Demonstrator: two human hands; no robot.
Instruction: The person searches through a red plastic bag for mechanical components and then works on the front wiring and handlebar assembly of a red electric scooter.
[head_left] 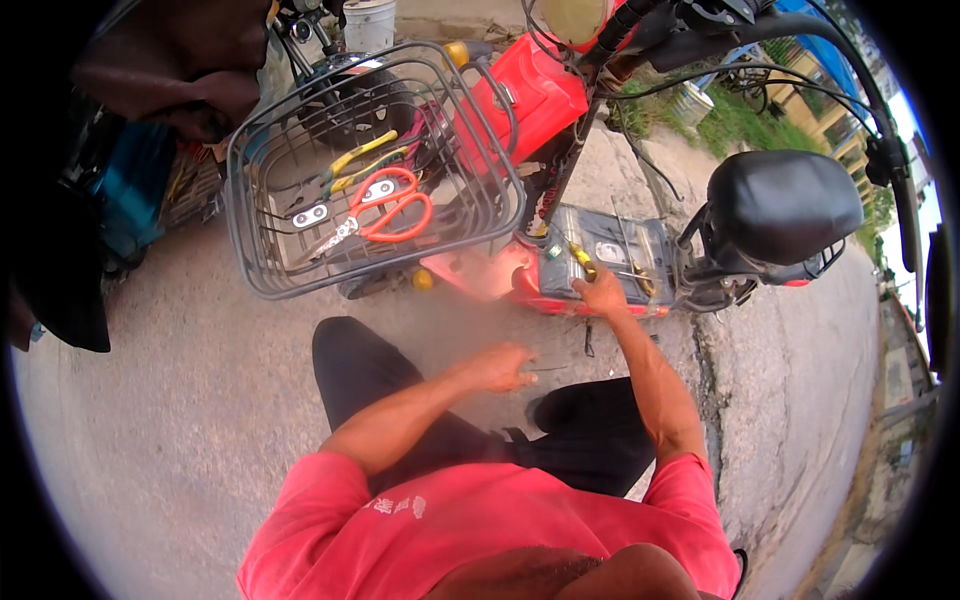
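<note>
The person's right hand (pixel 601 292) is reaching over the dark, flat footboard (pixel 578 222) of a red-bodied scooter (pixel 540 92), its fingers pinching the near end of a slim yellow-and-black tool handle (pixel 581 259); that handle is lying aslant above the footboard, toward its end nearest the front of the scooter; the left hand (pixel 503 367) is hovering apart from the scooter, above the pale grey concrete ground (pixel 200 400) and between the person's knees, with its fingers pointing rightward; whether they are pressing together or pinching something I cannot tell; the person is wearing a pinkish-red short-sleeved shirt (pixel 450 525) and black trousers (pixel 362 365); to the left, an oval grey wire basket (pixel 233 190) is holding orange-handled metal scissors (pixel 352 222), their blades pointing toward its near left side, and yellow-handled pliers (pixel 363 152) are lying beyond them; a padded, glossy black seat (pixel 785 205) is rising to the right of the footboard; a white cylindrical bucket (pixel 369 27) is standing beyond the basket.
</note>
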